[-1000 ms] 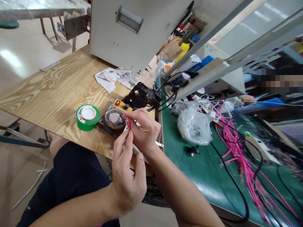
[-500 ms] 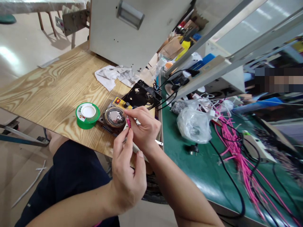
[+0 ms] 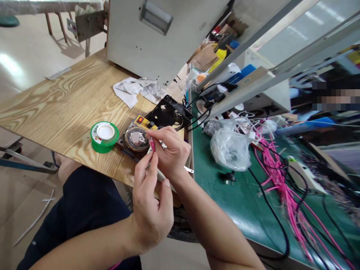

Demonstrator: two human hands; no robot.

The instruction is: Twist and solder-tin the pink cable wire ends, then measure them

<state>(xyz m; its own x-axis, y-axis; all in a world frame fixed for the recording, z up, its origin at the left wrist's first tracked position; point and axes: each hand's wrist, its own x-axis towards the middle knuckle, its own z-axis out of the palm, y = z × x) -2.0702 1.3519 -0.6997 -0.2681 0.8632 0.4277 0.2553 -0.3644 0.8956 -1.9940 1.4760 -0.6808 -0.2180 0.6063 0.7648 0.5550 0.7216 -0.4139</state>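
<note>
My right hand (image 3: pixel 171 153) is closed, pinching a small pink wire piece (image 3: pixel 152 144) between thumb and fingers. My left hand (image 3: pixel 150 204) is raised just below it, thumb and forefinger pinched together on a thin item that I cannot make out, touching the pink piece's lower end. Both hands hover over the near edge of the wooden table (image 3: pixel 62 105), right beside a small solder pot (image 3: pixel 136 138) with a shiny round top and a yellow switch panel. A green solder reel (image 3: pixel 104 136) lies left of the pot.
A black fan (image 3: pixel 168 112) stands behind the pot, a crumpled white cloth (image 3: pixel 137 91) farther back, and a grey metal cabinet (image 3: pixel 157 37) behind that. To the right, a green bench mat (image 3: pixel 233 198) holds a clear plastic bag (image 3: pixel 231 149), pink wires (image 3: pixel 281 180) and black cables.
Both hands have stayed almost still on the pink piece; only the camera has shifted slightly.
</note>
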